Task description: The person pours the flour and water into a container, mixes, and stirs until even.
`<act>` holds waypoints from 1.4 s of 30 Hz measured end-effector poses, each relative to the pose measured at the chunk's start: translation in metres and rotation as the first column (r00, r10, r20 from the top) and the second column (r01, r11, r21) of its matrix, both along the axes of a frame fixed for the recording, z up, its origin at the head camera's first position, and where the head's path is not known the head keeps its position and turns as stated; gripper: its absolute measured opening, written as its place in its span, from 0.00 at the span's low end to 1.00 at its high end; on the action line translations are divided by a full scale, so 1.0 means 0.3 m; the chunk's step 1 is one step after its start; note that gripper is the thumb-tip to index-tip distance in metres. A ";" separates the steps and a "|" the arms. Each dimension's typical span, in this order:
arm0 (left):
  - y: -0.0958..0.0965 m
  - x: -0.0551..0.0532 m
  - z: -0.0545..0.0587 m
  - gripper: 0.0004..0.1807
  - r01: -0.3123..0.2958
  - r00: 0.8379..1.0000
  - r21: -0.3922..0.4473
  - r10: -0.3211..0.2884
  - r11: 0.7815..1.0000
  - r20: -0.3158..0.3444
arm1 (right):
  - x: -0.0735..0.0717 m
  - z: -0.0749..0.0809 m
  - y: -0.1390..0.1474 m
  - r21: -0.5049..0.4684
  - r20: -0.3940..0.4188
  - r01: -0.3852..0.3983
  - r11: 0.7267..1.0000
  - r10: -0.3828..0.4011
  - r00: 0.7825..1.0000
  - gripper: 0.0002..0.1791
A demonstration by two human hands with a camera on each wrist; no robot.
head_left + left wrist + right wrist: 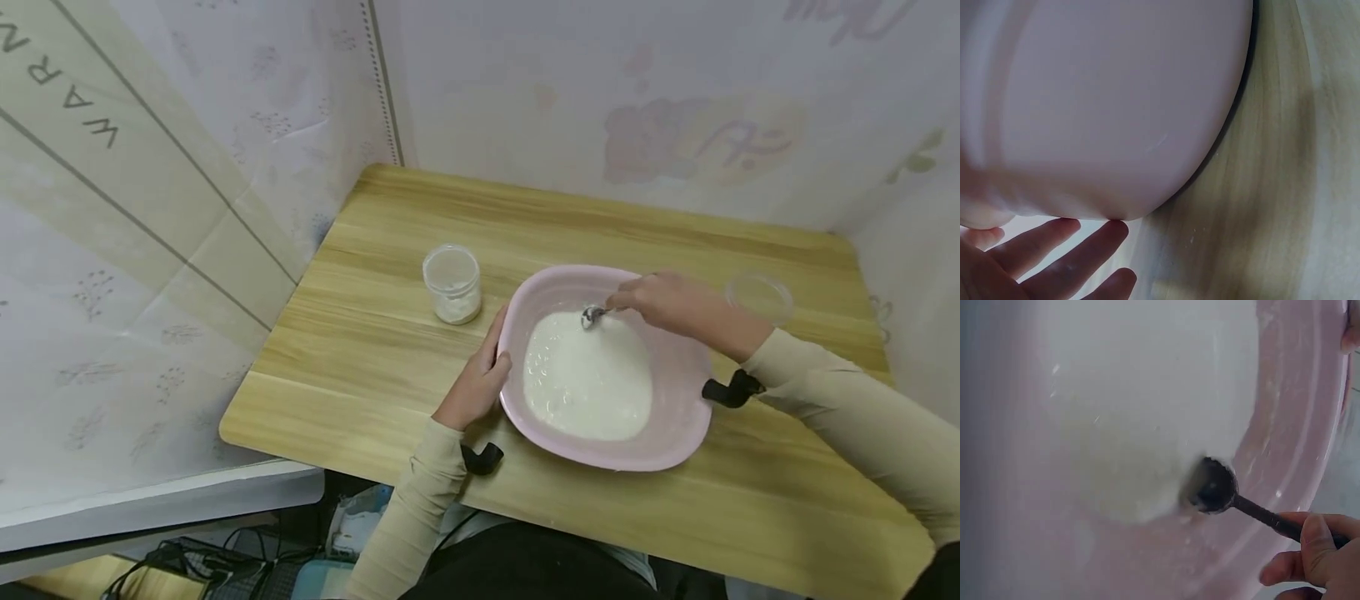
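Observation:
A pink oval basin (678,392) stands on the table with a pool of white, glossy liquid (588,379) in its bottom. At the basin's left side, my left hand (476,379) holds the rim, thumb at the edge and fingers along the outer wall. In the left wrist view, the fingertips (1119,228) touch the outside of the basin. My right hand (667,302) reaches over the far rim and pinches the handle of a small spoon (592,316). Its round, deep bowl (1215,486) is at the liquid's edge, close to the basin wall.
A clear jar (452,283) without a lid, with white contents low down, stands left of the basin. To the right, behind my right forearm, lies a clear round lid (759,298). Printed cloth walls (525,100) border the wooden table (360,350) at the back and left.

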State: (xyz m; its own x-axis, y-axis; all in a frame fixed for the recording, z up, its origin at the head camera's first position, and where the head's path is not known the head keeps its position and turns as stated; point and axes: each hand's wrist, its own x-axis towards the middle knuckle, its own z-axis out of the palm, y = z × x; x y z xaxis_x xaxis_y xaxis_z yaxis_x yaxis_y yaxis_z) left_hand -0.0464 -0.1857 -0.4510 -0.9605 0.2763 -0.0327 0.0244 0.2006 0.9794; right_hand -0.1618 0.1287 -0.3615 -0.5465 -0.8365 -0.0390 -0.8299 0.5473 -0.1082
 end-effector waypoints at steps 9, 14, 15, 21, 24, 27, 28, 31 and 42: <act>0.000 -0.007 -0.008 0.38 0.002 1.000 -0.031 -0.002 1.000 -0.016 | 0.047 0.026 0.083 0.206 -0.207 -0.008 0.979 0.052 0.977 0.16; -0.003 0.000 -0.013 0.37 0.006 1.000 -0.020 -0.006 1.000 -0.001 | 0.115 0.059 0.100 0.268 -0.164 0.044 0.962 0.001 0.987 0.14; -0.003 0.001 -0.013 0.37 0.004 1.000 -0.017 -0.004 1.000 0.000 | 0.126 0.065 0.100 0.282 -0.131 0.054 0.958 -0.018 0.991 0.13; 0.007 -0.008 -0.009 0.37 -0.002 1.000 -0.007 0.002 1.000 -0.024 | 0.165 0.086 0.092 0.245 0.330 0.105 0.964 -0.184 0.926 0.18; 0.016 -0.003 -0.013 0.37 -0.005 1.000 -0.006 0.005 1.000 -0.019 | 0.199 0.065 0.077 0.181 0.519 0.119 0.976 -0.198 0.832 0.16; 0.018 0.020 -0.022 0.37 0.002 1.000 -0.012 -0.002 1.000 0.009 | 0.250 0.008 0.044 0.082 0.612 0.082 0.993 -0.115 0.782 0.15; 0.016 0.030 -0.025 0.37 0.003 1.000 -0.016 -0.003 1.000 0.017 | 0.263 -0.014 0.028 0.054 0.621 0.064 0.997 -0.083 0.780 0.15; 0.012 0.048 -0.026 0.37 0.003 1.000 -0.025 -0.002 1.000 0.030 | 0.275 -0.063 -0.022 -0.026 0.558 0.018 1.000 0.000 0.830 0.16; 0.020 0.028 -0.022 0.37 -0.007 1.000 -0.020 0.007 1.000 0.018 | 0.121 -0.034 -0.038 0.040 0.301 0.201 0.979 -0.204 0.932 0.15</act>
State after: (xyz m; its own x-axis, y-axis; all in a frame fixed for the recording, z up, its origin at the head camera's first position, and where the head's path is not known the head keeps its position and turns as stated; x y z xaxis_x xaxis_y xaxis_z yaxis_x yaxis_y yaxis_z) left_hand -0.0380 -0.1797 -0.4575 -0.9616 0.2687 -0.0556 0.0051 0.2201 0.9755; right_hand -0.1255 0.1174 -0.3716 -0.6654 -0.7085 -0.2352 -0.6306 0.7021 -0.3308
